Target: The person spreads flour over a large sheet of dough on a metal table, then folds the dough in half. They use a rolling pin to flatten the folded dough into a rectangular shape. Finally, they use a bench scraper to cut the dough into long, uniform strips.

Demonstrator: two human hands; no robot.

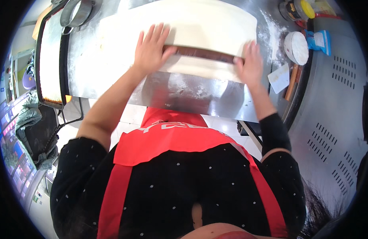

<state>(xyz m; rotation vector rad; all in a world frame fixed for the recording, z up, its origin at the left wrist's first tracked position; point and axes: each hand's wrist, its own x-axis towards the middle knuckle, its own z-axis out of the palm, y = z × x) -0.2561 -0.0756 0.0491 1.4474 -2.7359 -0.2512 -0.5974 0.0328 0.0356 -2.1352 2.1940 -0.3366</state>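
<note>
A dark brown wooden rolling pin [201,54] lies across a broad, pale sheet of dough [210,27]. My left hand [152,49] rests palm down over the pin's left end, with its fingers spread and stretched forward. Over the right end lies my right hand [251,64], slightly blurred, its fingers also pointing ahead rather than curled around the wood. Both palms cover the ends of the pin. The dough spreads over a floured metal worktop [184,92], and its near edge runs just in front of the pin.
At the right stand a bowl of white powder [299,49], a blue packet [320,41], a white scraper [279,78], a wooden stick [292,82] and a yellow-lidded jar [294,10]. A metal ring-shaped container [76,13] and dark-rimmed tray [51,59] are at left.
</note>
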